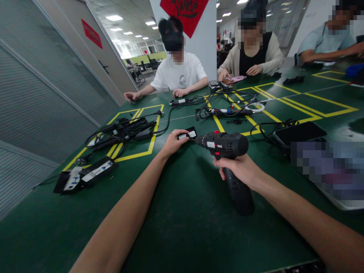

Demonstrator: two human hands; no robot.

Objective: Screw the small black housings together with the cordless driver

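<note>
Well forward, left hand (174, 143) pinching black piece (192, 134), right hand (240, 170) wrapped around drill handle (239, 194)

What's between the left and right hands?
Head view: a black piece with white patches at the left hand, then the power drill gripped in the right hand, pointing toward that piece. Contact unclear.

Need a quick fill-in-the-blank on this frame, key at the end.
1. The drill in the right hand has a mostly ____ body.
2. The left hand holds a small black-and-white piece at the drill's ____ end (front or rear).
3. The tape on the table is ____.
4. The tabletop itself is ____.

Missing words: black; front; yellow; green.
</note>
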